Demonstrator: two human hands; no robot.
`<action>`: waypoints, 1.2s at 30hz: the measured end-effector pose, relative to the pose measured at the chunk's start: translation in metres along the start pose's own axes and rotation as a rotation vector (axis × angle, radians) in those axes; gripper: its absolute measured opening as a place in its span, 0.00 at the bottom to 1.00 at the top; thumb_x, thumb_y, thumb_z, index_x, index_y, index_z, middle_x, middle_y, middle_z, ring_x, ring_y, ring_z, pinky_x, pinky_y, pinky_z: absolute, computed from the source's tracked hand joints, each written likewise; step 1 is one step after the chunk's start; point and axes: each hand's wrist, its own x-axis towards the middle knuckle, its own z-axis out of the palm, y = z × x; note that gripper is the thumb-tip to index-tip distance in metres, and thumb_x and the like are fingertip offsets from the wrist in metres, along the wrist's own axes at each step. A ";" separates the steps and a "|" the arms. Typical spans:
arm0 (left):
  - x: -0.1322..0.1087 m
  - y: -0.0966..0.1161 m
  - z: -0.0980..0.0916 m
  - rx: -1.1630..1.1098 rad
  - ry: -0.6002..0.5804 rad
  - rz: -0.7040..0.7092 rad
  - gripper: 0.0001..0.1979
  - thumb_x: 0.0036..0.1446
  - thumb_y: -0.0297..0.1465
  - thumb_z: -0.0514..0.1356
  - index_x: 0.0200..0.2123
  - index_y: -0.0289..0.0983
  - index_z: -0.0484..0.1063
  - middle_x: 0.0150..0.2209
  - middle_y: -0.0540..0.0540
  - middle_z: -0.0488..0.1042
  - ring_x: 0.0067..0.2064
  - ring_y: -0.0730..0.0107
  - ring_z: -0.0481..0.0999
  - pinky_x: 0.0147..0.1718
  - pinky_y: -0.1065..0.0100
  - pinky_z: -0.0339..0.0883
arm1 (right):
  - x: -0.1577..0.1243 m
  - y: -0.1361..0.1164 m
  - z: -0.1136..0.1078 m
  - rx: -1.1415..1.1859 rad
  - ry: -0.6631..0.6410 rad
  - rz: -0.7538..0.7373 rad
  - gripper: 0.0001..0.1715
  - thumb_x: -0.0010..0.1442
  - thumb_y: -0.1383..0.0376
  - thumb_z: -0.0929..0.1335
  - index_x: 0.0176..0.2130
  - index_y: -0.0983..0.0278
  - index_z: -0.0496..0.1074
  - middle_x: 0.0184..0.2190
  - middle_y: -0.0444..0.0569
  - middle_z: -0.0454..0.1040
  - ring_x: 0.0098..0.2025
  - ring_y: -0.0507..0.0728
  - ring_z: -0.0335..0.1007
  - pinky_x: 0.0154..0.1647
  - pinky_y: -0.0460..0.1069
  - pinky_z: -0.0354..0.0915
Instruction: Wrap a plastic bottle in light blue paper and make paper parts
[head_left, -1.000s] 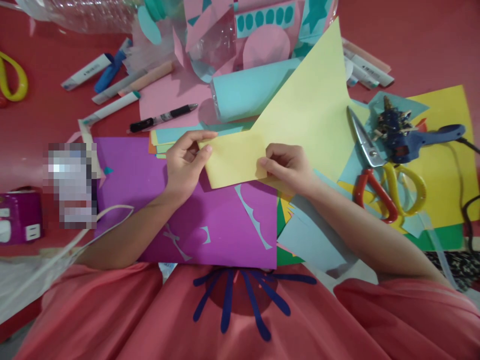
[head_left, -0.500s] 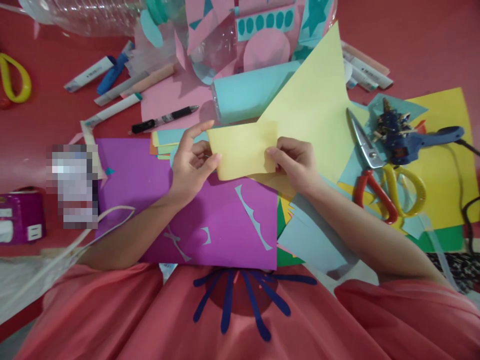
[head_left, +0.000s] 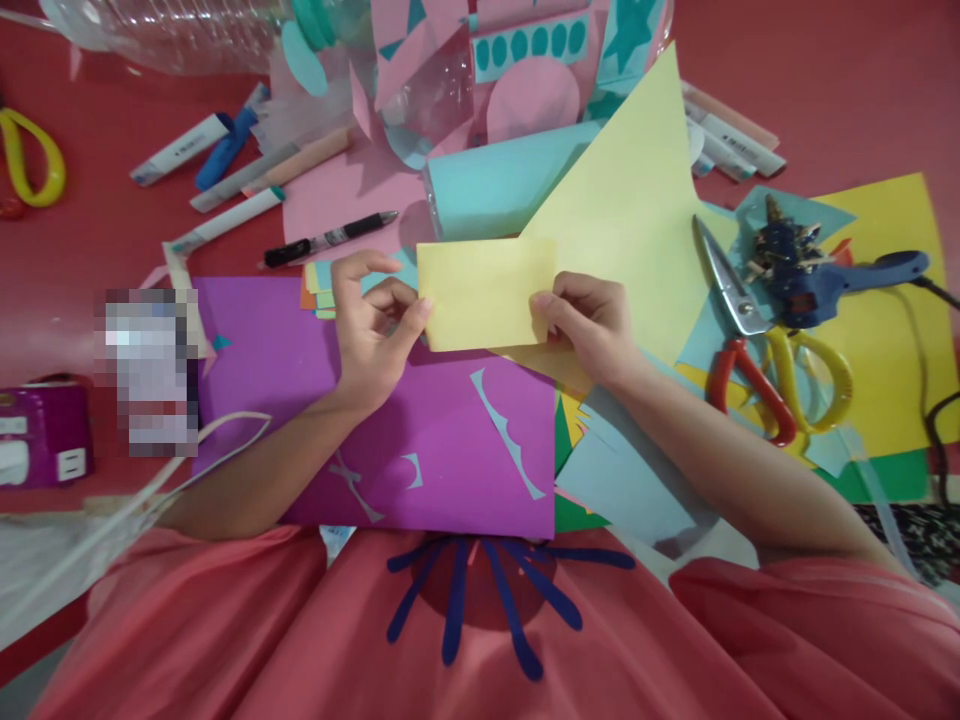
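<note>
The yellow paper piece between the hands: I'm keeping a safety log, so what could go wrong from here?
The yellow paper piece could crease or slip: the right hand pinches one edge, while the left hand is at the opposite edge.
The right forearm might knock the red-and-yellow-handled scissors lying beside it.
Either arm could brush away the scalloped light-blue scrap on the purple sheet.

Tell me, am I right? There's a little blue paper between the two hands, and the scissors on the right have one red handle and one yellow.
Almost: in the head view, the little paper rectangle is yellow, not blue. The rest fits.
</note>
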 end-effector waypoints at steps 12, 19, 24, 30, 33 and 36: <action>0.003 0.007 -0.001 0.065 -0.008 0.080 0.12 0.59 0.42 0.61 0.29 0.42 0.75 0.30 0.48 0.72 0.32 0.70 0.70 0.31 0.65 0.69 | -0.001 0.005 -0.003 0.009 0.003 -0.002 0.23 0.60 0.57 0.68 0.20 0.61 0.58 0.15 0.41 0.61 0.19 0.48 0.56 0.20 0.47 0.52; 0.003 0.006 -0.003 0.023 -0.038 0.035 0.10 0.58 0.42 0.62 0.33 0.42 0.76 0.33 0.47 0.73 0.34 0.70 0.72 0.29 0.68 0.70 | 0.000 0.003 -0.003 0.011 -0.010 -0.006 0.24 0.61 0.58 0.68 0.19 0.61 0.57 0.16 0.40 0.59 0.19 0.47 0.54 0.21 0.47 0.52; 0.003 0.002 -0.003 -0.015 -0.042 0.004 0.10 0.57 0.42 0.63 0.38 0.43 0.78 0.37 0.47 0.74 0.31 0.74 0.71 0.27 0.69 0.70 | 0.000 0.002 -0.003 -0.005 0.004 -0.020 0.24 0.61 0.58 0.68 0.19 0.61 0.57 0.15 0.39 0.57 0.18 0.47 0.52 0.20 0.47 0.50; 0.004 -0.004 -0.003 -0.046 -0.059 -0.050 0.11 0.55 0.43 0.64 0.40 0.48 0.77 0.45 0.46 0.74 0.27 0.77 0.69 0.24 0.68 0.70 | 0.000 0.004 -0.004 0.009 0.011 0.002 0.21 0.60 0.59 0.67 0.20 0.62 0.60 0.15 0.39 0.56 0.18 0.47 0.50 0.20 0.47 0.49; 0.003 -0.002 -0.003 -0.079 -0.075 -0.042 0.11 0.56 0.42 0.64 0.42 0.48 0.77 0.47 0.46 0.73 0.25 0.78 0.68 0.23 0.68 0.70 | 0.000 0.004 -0.005 0.026 0.003 0.002 0.22 0.60 0.58 0.67 0.20 0.61 0.59 0.15 0.39 0.56 0.18 0.47 0.50 0.20 0.47 0.50; 0.003 -0.002 -0.003 -0.116 -0.095 -0.016 0.11 0.56 0.39 0.64 0.44 0.49 0.77 0.49 0.46 0.73 0.24 0.80 0.68 0.21 0.70 0.70 | 0.000 0.003 -0.005 0.053 -0.007 -0.014 0.22 0.60 0.59 0.68 0.20 0.61 0.58 0.14 0.38 0.57 0.17 0.46 0.50 0.20 0.47 0.50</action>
